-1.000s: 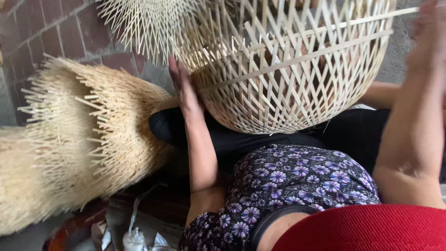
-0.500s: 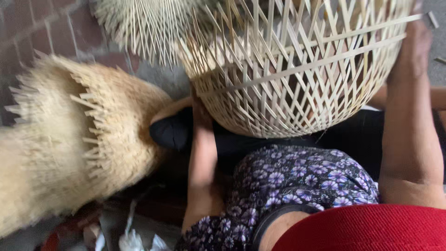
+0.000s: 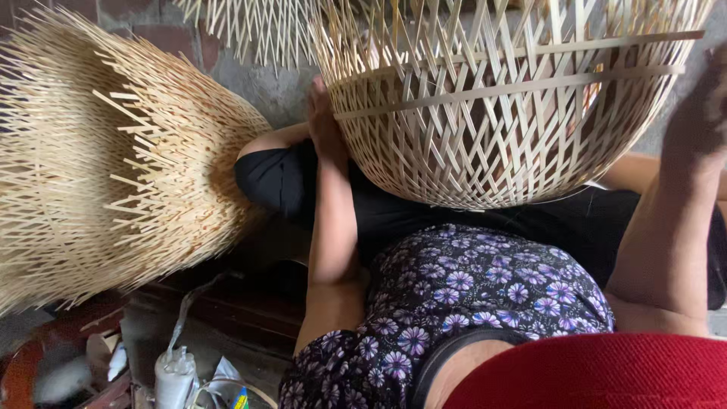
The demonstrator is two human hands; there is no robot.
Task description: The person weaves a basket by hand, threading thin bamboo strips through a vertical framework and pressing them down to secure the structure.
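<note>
While both hands brace it, one round open-weave bamboo basket (image 3: 500, 113) sits on the person's lap, rim strips pointing up and away, curved bottom resting against the black trousers (image 3: 424, 220). Left hand (image 3: 326, 121) lies flat against the basket's left wall, fingers stretched upward, palm pressing the weave, not clenched. Right hand (image 3: 700, 113) is at the basket's right edge, blurred; touching the rim area, but cannot tell if fingers are wrapped round a strip or just resting. Count: one basket in hand, one big bundle of unfinished woven bamboo (image 3: 113, 151) with loose strip ends sticking out at left, just beside the left knee, and a third bamboo piece (image 3: 250, 26) with spiky ends at top, partly cut off. Person wears a purple floral top (image 3: 462, 303). No table: work is on the lap. Brick wall (image 3: 174, 19) and grey concrete behind. Floor at lower left holds one white plastic bottle (image 3: 176, 375) and some clutter, too dim to name.
</note>
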